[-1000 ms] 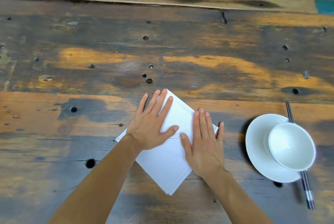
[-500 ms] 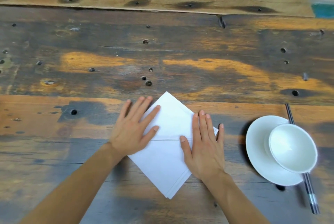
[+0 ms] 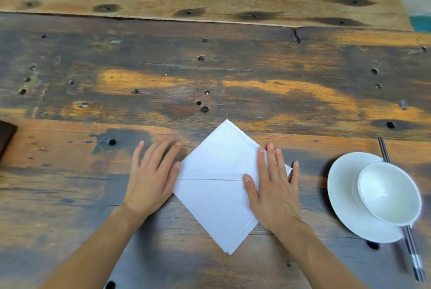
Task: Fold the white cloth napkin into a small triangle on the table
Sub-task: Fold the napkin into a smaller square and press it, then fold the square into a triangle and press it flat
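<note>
Fingers spread flat, I see my right hand [image 3: 272,186] pinning the napkin [image 3: 214,186], left hand [image 3: 151,176] beside it, saucer [image 3: 342,197] and bowl [image 3: 389,193] beyond my right fingertips.

Two bare forearms w/ hands in view, nothing else of the person. Left hand [image 3: 152,178]: no glove, no ring, no watch or band at the wrist; forearm bare down to the frame's bottom edge, no sleeve visible. Right hand [image 3: 274,192]: same, no glove, no jewellery, wrist bare, forearm uncovered to the bottom edge. Fingers [image 3: 270,160] slim, nails short, unpainted as far as can be told; nail tips look pale. Left hand's outline is soft w/ blur, so fine detail there can't be read. No marks, tattoos or plasters seen on either arm.
</note>
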Demonstrator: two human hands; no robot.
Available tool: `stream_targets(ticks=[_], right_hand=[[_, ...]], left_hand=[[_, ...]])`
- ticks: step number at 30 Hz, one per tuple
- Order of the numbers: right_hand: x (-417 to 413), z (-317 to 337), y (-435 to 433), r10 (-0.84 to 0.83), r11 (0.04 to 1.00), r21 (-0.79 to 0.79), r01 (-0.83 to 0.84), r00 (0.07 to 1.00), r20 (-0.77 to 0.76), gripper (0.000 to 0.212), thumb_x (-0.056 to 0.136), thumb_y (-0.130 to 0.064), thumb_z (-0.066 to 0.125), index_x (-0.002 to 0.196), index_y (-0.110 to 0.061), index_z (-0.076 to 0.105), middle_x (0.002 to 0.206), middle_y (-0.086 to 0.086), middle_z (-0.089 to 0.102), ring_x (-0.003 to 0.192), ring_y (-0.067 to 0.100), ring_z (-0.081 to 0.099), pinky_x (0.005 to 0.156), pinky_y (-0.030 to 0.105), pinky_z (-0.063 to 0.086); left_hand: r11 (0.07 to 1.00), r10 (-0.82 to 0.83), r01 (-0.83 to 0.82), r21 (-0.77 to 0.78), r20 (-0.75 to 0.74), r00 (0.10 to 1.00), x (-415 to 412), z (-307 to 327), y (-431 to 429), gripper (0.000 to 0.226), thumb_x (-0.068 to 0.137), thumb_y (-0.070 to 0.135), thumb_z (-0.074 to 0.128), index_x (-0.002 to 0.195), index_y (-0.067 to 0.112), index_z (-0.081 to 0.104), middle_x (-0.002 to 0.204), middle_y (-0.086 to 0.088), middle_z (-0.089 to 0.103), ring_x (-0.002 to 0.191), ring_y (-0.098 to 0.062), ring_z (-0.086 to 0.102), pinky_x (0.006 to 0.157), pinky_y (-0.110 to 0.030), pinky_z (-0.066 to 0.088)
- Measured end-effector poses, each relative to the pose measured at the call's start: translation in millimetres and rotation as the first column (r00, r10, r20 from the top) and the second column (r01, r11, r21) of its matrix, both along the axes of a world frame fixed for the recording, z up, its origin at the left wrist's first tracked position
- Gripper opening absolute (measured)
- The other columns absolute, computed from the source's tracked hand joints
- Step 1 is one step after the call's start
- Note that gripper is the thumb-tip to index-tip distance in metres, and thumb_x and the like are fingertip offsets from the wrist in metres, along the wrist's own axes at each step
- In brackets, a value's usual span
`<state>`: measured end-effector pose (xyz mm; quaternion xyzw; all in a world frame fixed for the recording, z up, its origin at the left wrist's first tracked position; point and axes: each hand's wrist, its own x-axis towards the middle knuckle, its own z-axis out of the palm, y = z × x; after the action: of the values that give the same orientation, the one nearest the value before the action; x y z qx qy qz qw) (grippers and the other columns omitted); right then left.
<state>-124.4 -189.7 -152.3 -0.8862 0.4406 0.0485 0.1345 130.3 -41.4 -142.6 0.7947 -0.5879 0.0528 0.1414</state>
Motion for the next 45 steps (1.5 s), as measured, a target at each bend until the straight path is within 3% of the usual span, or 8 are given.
stream_targets(ticks=[4, 7, 14, 18, 24, 29, 37, 45], right_hand=[[0, 10, -2, -0.020, 0.998, 0.061, 0.017, 0.998, 0.061, 0.072, 0.101, -0.063, 0.015, 0.163, -0.026, 0.006, 0.171, 0.005, -0.002, 0.157, 0.022, -0.001, 0.121, 0.058, -0.008], [8, 31, -18, -0.134, 0.987, 0.108, 0.120, 0.983, 0.126, 0.076, 0.095, -0.065, 0.042, 0.153, -0.017, 0.036, 0.163, 0.006, 0.029, 0.147, 0.025, 0.028, 0.117, 0.049, 0.016], [33, 70, -64, -0.113, 0.916, 0.362, 0.175, 0.976, -0.187, 0.085, 0.065, -0.053, 0.090, 0.131, -0.025, 0.045, 0.130, 0.002, 0.051, 0.125, 0.026, 0.047, 0.101, 0.041, 0.042], [35, 71, -67, -0.077, 0.917, 0.370, 0.150, 0.976, -0.205, 0.068, 0.062, -0.055, 0.091, 0.113, -0.024, 0.058, 0.119, 0.001, 0.057, 0.113, 0.024, 0.051, 0.088, 0.036, 0.046], [28, 73, -69, -0.068, 0.884, 0.449, 0.126, 0.987, -0.143, 0.071, 0.067, -0.042, 0.092, 0.123, -0.022, 0.055, 0.113, -0.005, 0.060, 0.104, 0.019, 0.047, 0.081, 0.033, 0.041], [15, 74, -84, -0.035, 0.822, 0.564, 0.080, 0.995, -0.090, 0.051, 0.066, -0.023, 0.093, 0.104, -0.027, 0.059, 0.098, -0.013, 0.062, 0.090, 0.012, 0.058, 0.062, 0.024, 0.041], [-19, 70, -95, 0.101, 0.760, 0.647, -0.068, 0.995, -0.014, 0.037, 0.069, -0.012, 0.087, 0.096, -0.029, 0.068, 0.088, -0.009, 0.073, 0.083, 0.014, 0.069, 0.075, 0.036, 0.059], [-33, 62, -100, 0.084, 0.819, 0.566, -0.093, 0.996, 0.043, 0.025, 0.072, -0.008, 0.084, 0.078, -0.026, 0.068, 0.072, -0.007, 0.070, 0.071, 0.016, 0.065, 0.065, 0.032, 0.053]], left_hand=[[0.997, -0.079, 0.076, -0.027, -0.153, 0.985, -30, 7, 12, 0.040, 0.100, 0.032, 0.055, 0.132, 0.011, 0.066, 0.145, -0.009, 0.058, 0.125, -0.030, 0.059, 0.103, -0.048, 0.041], [0.966, 0.200, -0.128, 0.223, -0.339, 0.919, -40, 21, -1, 0.055, 0.093, 0.045, 0.061, 0.143, 0.024, 0.055, 0.146, 0.004, 0.052, 0.127, -0.023, 0.050, 0.098, -0.039, 0.037], [0.856, 0.418, -0.164, 0.490, -0.471, 0.777, -23, 42, -39, 0.056, 0.077, 0.045, 0.083, 0.123, 0.030, 0.057, 0.109, 0.006, 0.057, 0.099, -0.020, 0.052, 0.081, -0.038, 0.046], [0.818, 0.427, -0.105, 0.566, -0.475, 0.769, -14, 42, -44, 0.041, 0.076, 0.046, 0.085, 0.097, 0.023, 0.059, 0.102, 0.002, 0.059, 0.092, -0.021, 0.057, 0.068, -0.035, 0.040], [0.819, 0.389, 0.029, 0.572, -0.593, 0.705, 4, 45, -43, 0.025, 0.076, 0.027, 0.089, 0.089, 0.020, 0.068, 0.090, 0.002, 0.070, 0.086, -0.017, 0.062, 0.071, -0.033, 0.049], [0.824, 0.330, 0.115, 0.555, -0.635, 0.699, 15, 41, -44, 0.021, 0.076, 0.023, 0.091, 0.084, 0.020, 0.071, 0.084, 0.004, 0.073, 0.071, -0.006, 0.060, 0.064, -0.025, 0.047], [0.820, 0.236, 0.223, 0.527, -0.666, 0.708, 28, 46, -35, 0.020, 0.076, 0.016, 0.089, 0.087, 0.025, 0.075, 0.080, 0.011, 0.073, 0.064, 0.006, 0.060, 0.062, -0.009, 0.047], [0.808, 0.152, 0.256, 0.530, -0.608, 0.779, 33, 49, -31, 0.019, 0.076, 0.021, 0.090, 0.069, 0.024, 0.072, 0.059, 0.021, 0.065, 0.065, 0.006, 0.058, 0.063, -0.010, 0.043]])
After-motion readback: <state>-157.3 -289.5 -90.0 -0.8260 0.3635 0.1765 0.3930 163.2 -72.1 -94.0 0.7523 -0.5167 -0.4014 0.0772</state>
